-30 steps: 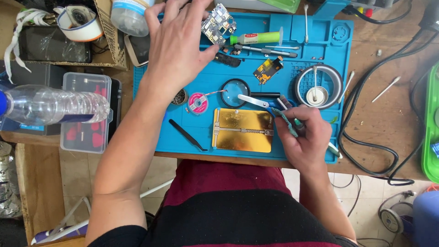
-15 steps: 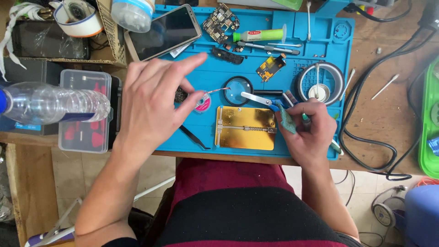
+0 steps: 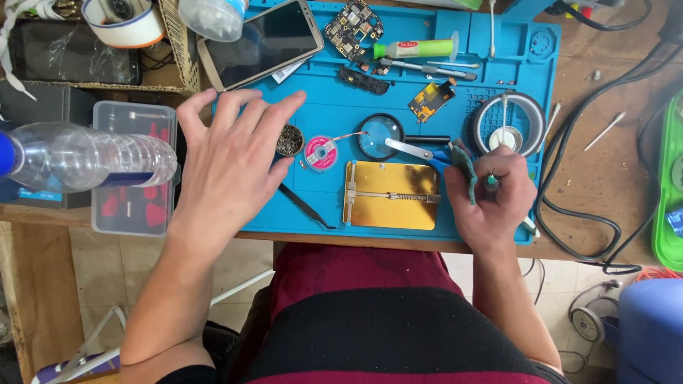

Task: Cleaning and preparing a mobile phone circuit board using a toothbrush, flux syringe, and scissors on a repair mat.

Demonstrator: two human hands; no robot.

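My left hand (image 3: 231, 163) hovers with fingers spread over the left edge of the blue work mat (image 3: 327, 96), holding nothing, close to a small round tin (image 3: 289, 140) and a pink solder wick spool (image 3: 321, 152). My right hand (image 3: 491, 195) is closed around a thin green-tipped tool and a small grey-green pad (image 3: 465, 173) at the mat's right front. Between the hands lies a gold board holder (image 3: 391, 195) with a magnifying glass (image 3: 380, 136) above it. A smartphone (image 3: 260, 43) lies face up beyond my left hand.
A clear water bottle (image 3: 85, 156) lies on a plastic parts box (image 3: 131, 171) at the left. A circuit board (image 3: 353, 28), a green tube (image 3: 416, 49), tweezers, a tape roll (image 3: 507, 124) and black cables (image 3: 583, 206) fill the back and right.
My left hand has drawn back from the far side of the mat toward me and to the left, uncovering the smartphone. The right hand has stayed put with its tool.
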